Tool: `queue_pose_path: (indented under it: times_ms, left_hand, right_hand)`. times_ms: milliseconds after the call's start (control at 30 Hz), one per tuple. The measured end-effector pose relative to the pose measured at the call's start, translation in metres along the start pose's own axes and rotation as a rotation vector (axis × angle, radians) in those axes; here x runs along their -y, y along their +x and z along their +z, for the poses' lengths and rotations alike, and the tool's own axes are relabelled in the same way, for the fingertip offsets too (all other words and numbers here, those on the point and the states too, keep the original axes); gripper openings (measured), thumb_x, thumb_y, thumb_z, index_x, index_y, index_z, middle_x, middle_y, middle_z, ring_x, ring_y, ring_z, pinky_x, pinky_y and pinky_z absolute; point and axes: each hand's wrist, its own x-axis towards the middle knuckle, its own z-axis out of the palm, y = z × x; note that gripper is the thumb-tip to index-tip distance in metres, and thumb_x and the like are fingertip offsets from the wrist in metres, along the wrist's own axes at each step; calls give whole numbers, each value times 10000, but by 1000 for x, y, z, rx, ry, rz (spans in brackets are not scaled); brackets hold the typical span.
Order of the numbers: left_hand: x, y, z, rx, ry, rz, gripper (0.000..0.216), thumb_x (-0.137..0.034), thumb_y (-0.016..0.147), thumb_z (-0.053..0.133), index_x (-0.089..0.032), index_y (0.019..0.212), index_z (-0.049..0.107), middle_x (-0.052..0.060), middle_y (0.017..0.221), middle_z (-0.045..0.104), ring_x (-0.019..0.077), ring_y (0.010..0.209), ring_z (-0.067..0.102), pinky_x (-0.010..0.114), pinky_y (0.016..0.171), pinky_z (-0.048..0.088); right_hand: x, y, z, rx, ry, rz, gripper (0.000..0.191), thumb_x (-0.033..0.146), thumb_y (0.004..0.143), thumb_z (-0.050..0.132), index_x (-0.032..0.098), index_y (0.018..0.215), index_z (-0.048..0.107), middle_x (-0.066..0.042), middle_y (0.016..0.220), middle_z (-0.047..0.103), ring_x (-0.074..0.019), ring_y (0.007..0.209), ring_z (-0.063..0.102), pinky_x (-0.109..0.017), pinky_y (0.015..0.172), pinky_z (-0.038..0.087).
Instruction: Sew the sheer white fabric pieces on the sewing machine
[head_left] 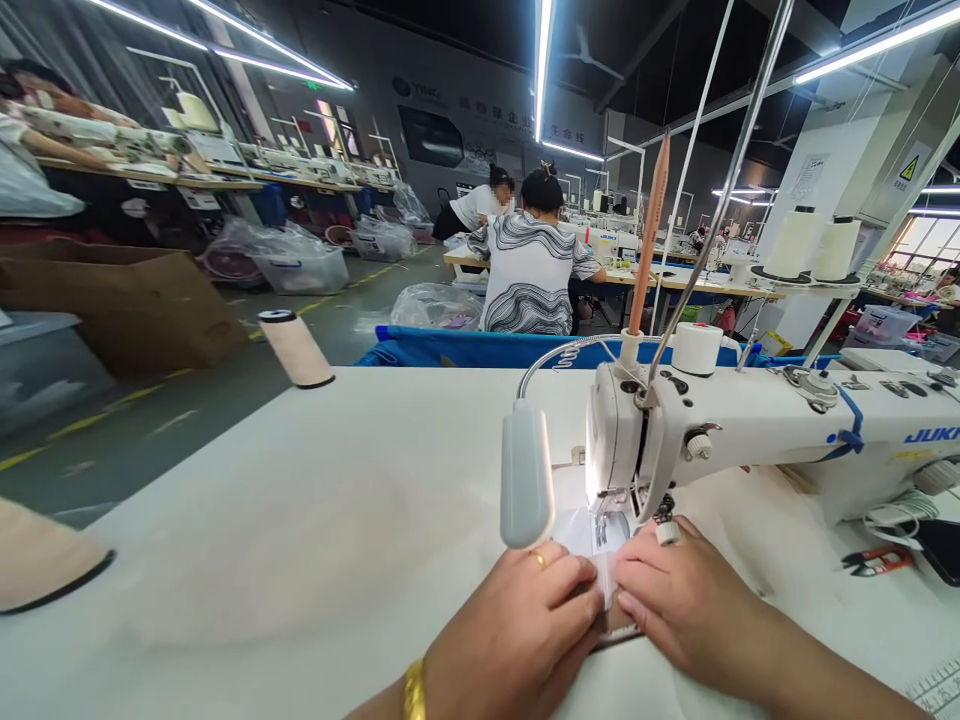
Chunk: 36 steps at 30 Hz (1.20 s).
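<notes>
In the head view a white sewing machine (720,400) stands on the table, its lit needle area low at its left end. Just in front of the presser foot my left hand (532,610) presses its curled fingers onto a small beige fabric piece (619,618). From the other side my right hand (682,600) pins the same piece, its fingers bunched together. A pale strip shows in the gap between the hands. Both hands hide most of the fabric. A grey lamp (525,475) on a bent neck hangs over my left fingers.
Two beige pieces with black edges lie at the table's left, one farther back (295,348), one nearer (45,560). Red-handled thread snips (877,560) and a dark phone (941,550) lie right. Thread cones (795,245) stand behind. Co-workers (532,250) sit beyond the table.
</notes>
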Motion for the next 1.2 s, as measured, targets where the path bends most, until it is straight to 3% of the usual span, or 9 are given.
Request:
queue_pose_path:
  times_ms: [200,400,533,733,900,1200]
  left_hand:
    - [-5,0,7,-56,16,28,295,-75,989,447,-228,882,675,13,816,682,200,720,565,412,761,446]
    - [-5,13,-12,111,80,30,265,-57,983,485,-213,984,699,36,889,725,218,773,629,402,735,493]
    - [-2,13,-16,125,104,25,251,-50,984,501,-211,1003,692,53,930,741,229,803,656,392,728,525]
    - [0,7,-13,84,82,40,303,-46,1019,426,-188,1014,694,58,961,756,236,813,669,399,718,565]
    - [2,14,-14,83,107,30,349,-50,1024,389,-187,1010,710,67,931,759,233,771,670,392,698,581]
    - [15,24,-9,41,118,8,357,-76,1046,398,-159,1000,742,75,993,803,231,817,710,385,732,615]
  right_hand:
    - [-3,1,2,-14,41,24,92,188,1063,556,222,998,613,-36,1065,723,-253,1001,578,-393,916,434]
    - [-3,3,-1,-49,6,67,62,171,1032,593,222,1017,623,-48,1121,739,-261,965,590,-386,876,446]
    - [-3,3,0,-94,22,57,100,154,1023,594,222,1080,641,-51,1187,743,-264,990,584,-382,868,454]
    - [-5,1,7,-55,62,27,129,157,1042,565,223,1090,664,-45,1153,751,-262,993,597,-403,908,467]
    - [-3,4,1,-86,38,76,123,156,1017,596,227,1069,682,-26,1257,754,-268,1016,604,-402,916,498]
    - [-3,8,-2,-86,-9,117,298,210,1016,655,182,1311,687,-97,1338,752,-323,1097,642,-445,955,552]
